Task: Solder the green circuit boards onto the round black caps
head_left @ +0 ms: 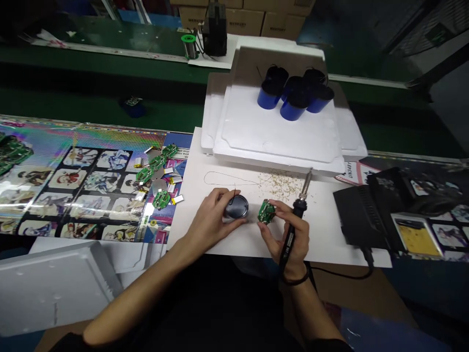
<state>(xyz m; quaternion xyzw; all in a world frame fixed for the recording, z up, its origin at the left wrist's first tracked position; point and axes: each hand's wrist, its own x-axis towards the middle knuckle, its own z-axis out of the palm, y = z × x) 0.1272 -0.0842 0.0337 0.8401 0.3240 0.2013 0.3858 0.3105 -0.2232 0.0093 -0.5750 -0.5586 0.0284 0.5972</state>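
White foam slabs [278,139] lie beyond your fingers [232,227]. Your right hand [297,248] cradles a soldering iron [289,239]; your left hand [210,217] grips a dark round cup [238,208]; your right fingers pinch a green circuit board [266,211] beside it.

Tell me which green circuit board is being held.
The board in the right hand, which also grips the soldering iron; the other boards lie unheld.

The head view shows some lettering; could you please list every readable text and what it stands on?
"UN3481": red-edged label.
"MERKURY", some letters blurred: cardboard boxes at the back.
Too small or blurred to read: print on the soldering iron and on the colourful printed sheet.
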